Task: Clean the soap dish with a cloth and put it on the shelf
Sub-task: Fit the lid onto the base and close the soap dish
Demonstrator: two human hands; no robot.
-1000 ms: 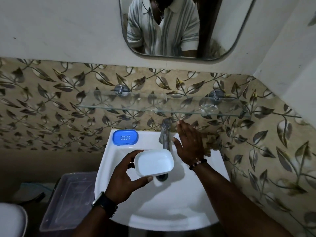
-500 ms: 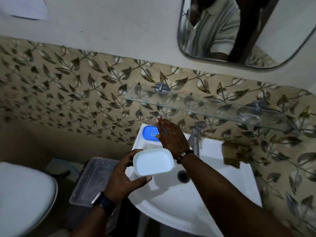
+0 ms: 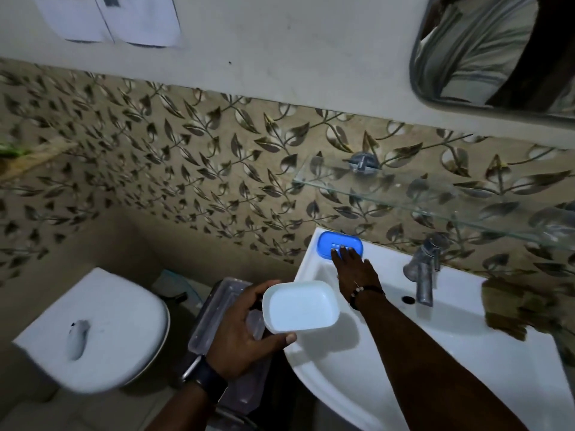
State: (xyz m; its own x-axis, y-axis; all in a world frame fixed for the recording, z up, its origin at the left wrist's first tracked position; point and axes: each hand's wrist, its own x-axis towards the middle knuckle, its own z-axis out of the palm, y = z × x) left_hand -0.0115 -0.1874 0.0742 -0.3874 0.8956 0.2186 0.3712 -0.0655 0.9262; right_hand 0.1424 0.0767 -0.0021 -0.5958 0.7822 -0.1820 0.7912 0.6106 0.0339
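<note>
Now the left hand (image 3: 242, 332) is raised beside the basin's left edge with its palm turned up. Its thumb and fingers curl round the near and left sides of the white soap dish (image 3: 300, 306), gripping it. The dish is a shallow, rounded-rectangle tray, plain white inside, held mouth-up and nearly level over the sink (image 3: 435, 362) rim. A dark watch (image 3: 202, 376) sits on that wrist.

The right arm crosses the basin from the lower right, passing just behind the held dish. The right hand (image 3: 351, 270) is flat, palm down, with straight fingers. Its fingertips rest on the near rim of the blue insert (image 3: 337, 242), gripping nothing. The insert lies on the sink's back left corner, just beyond the held dish. A bead bracelet (image 3: 362, 292) circles the right wrist.

Right of the reaching hand stands the tap (image 3: 424, 269), and farther right a brown cloth (image 3: 510, 309) lies on the sink edge. The glass shelf (image 3: 435, 199) runs above them. Below the left hand is a clear plastic bin (image 3: 217, 309), with the toilet (image 3: 93, 331) to its left.

A second ago the right hand was by the tap; it has since crossed left onto the blue insert, while the left hand has kept the white dish.
</note>
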